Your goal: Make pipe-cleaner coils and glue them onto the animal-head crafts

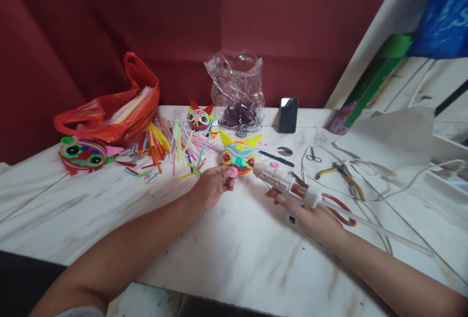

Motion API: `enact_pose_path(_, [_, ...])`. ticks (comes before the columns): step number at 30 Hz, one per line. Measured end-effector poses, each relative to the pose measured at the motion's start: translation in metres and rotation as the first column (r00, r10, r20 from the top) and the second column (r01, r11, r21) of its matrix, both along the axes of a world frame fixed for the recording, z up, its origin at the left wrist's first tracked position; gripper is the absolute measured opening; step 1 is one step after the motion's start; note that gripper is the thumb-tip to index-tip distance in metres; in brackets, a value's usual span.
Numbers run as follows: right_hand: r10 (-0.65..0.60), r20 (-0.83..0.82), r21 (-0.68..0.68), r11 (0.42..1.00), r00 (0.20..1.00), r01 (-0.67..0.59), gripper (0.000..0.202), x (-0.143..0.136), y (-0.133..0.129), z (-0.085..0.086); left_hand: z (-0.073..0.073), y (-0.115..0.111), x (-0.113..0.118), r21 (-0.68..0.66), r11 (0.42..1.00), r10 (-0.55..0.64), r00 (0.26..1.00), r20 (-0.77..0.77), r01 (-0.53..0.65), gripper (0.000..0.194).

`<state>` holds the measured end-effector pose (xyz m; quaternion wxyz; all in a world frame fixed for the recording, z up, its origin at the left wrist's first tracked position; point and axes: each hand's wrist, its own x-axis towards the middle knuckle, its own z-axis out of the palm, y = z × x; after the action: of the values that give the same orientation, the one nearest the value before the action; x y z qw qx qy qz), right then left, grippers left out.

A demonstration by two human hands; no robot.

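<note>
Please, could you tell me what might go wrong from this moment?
1. The nozzle of the glue gun in the right hand is near the left hand, which holds a pink disc; if hot, it might burn the skin.
2. The nozzle is also close to the yellow-eared figure, so stray glue could mark it.
3. The white cord lies loosely by the pliers and might snag if pulled.

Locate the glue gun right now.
In the head view, the glue gun is in the right hand, just right of centre, pointing left towards the yellow-eared figure and the left hand.
</note>
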<state>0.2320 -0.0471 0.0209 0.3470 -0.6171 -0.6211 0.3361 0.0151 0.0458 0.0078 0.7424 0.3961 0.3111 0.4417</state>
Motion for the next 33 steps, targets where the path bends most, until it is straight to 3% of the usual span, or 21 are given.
enact_pose_path(7, [0.149,0.042,0.093,0.984,0.988,-0.152,0.034,0.0,0.002,-0.003,-0.003,0.002,0.001,-0.01,1.0,-0.021,0.999,-0.046,0.02,0.019])
enact_pose_path(15, [0.149,0.038,0.113,0.982,0.988,-0.153,0.031,0.0,0.002,-0.008,-0.001,-0.001,0.003,0.08,0.997,0.011,0.997,-0.077,-0.005,0.017])
enact_pose_path(19, [0.134,0.079,0.106,0.984,0.988,-0.142,0.032,-0.001,0.001,-0.006,-0.005,-0.002,0.004,0.158,0.984,0.109,0.978,-0.178,-0.081,0.017])
enact_pose_path(24, [0.124,0.073,0.043,0.991,0.99,-0.127,0.04,-0.003,0.001,-0.004,-0.006,-0.003,0.004,0.315,0.935,0.273,0.898,-0.346,-0.163,0.013])
enact_pose_path(33, [0.029,0.018,0.031,0.999,0.999,-0.029,0.037,-0.009,-0.003,-0.004,-0.013,0.002,0.004,0.218,0.957,0.236,0.95,-0.202,-0.192,0.021])
